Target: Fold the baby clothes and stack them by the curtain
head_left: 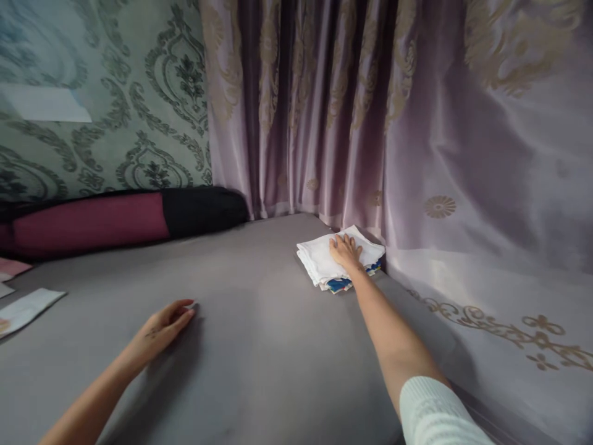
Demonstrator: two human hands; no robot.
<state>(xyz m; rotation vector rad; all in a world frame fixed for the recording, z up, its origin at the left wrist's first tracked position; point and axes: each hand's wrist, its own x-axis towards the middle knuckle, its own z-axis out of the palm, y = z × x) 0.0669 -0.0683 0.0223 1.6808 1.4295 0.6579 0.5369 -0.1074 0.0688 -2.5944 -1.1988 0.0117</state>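
My right hand (346, 250) lies flat, fingers spread, on top of a small stack of folded cloths (319, 256) near the curtain. The top cloth is white; blue, yellow and red edges peek out from the layers below. My left hand (164, 327) is over the grey sheet at the lower left, apart from the stack. Its fingers are loosely bent, thumb a little apart from the index finger, and I see nothing between them.
A grey-sheeted bed (259, 346) spans the view. A long maroon and black bolster (97, 221) lies along the patterned wall. Flat white and pink pieces (32, 309) lie at the left edge. Lilac curtains (440, 154) hang behind and to the right.
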